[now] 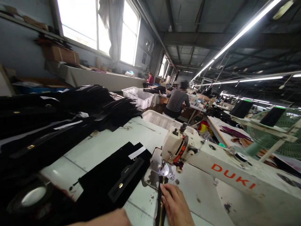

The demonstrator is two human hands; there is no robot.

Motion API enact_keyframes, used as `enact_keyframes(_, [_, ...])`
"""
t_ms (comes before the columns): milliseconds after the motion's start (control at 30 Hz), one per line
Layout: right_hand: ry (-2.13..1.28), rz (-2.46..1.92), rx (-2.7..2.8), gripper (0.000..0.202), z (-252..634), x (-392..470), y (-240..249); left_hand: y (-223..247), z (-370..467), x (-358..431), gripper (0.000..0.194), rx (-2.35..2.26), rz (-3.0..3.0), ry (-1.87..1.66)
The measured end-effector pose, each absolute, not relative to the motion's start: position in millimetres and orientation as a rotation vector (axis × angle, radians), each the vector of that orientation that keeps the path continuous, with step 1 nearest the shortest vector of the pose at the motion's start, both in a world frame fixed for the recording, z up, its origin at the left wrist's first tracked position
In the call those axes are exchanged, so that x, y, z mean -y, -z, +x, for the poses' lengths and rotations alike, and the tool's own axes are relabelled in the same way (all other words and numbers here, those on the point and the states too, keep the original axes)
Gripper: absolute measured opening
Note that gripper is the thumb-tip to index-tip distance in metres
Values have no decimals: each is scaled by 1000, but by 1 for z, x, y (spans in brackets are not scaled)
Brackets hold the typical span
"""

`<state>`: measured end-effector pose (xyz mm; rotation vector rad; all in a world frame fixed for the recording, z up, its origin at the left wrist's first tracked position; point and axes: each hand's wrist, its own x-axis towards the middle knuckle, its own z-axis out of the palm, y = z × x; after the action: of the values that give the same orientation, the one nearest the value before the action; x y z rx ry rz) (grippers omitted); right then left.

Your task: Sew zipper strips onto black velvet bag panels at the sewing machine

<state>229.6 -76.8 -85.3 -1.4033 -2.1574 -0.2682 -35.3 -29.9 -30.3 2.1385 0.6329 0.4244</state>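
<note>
My right hand (176,202) rests at the bed of a white sewing machine (225,169), its fingers closed on a zipper (161,208) with black tape and gold-coloured teeth. The zipper runs up toward the needle and presser foot (162,164). At the bottom edge lies my left hand (111,218), mostly cut off, its fingers hidden. Left of the needle a black fabric piece (101,179) lies flat on the table, bearing a dark strip (127,179) with a gold-coloured fitting and a white label (137,153).
Heaped black pieces (70,116) cover the table's left side. Behind the machine stand white plastic bins (152,116). A person (176,102) sits farther back. Black thread cones (272,116) and a green fan (261,135) stand at right.
</note>
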Motion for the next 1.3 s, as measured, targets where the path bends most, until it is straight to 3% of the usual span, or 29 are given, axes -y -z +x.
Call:
enact_keyframes(100, [420, -1410, 2216, 34, 230, 74, 83, -1, -41, -29, 24, -697, 2402, -391])
enact_keyframes(267, [473, -1456, 2208, 34, 227, 70, 86, -5, -9, -128, 58, -656, 2539, -361])
enact_keyframes(333, [519, -1437, 2231, 35, 228, 69, 91, 8, 1, -142, 55, -644, 2533, -331])
enact_keyframes(433, [576, -1430, 2261, 36, 231, 69, 98, 27, 9, -137, 32, -697, 2485, -356])
enact_keyframes(633, [568, -1476, 2294, 38, 227, 71, 92, 28, 29, -101, 29, -834, 2355, -415])
enact_keyframes(800, [501, -1523, 2241, 39, 222, 73, 86, 22, 28, -53, 59, -863, 2463, -606])
enact_keyframes(1067, [550, -1500, 2253, 38, 227, 75, 95, 20, 10, -19, 59, -530, 2642, -216])
enact_keyframes(1300, [630, -1478, 2305, 38, 229, 73, 97, 12, 10, -19, 58, -517, 2602, -276])
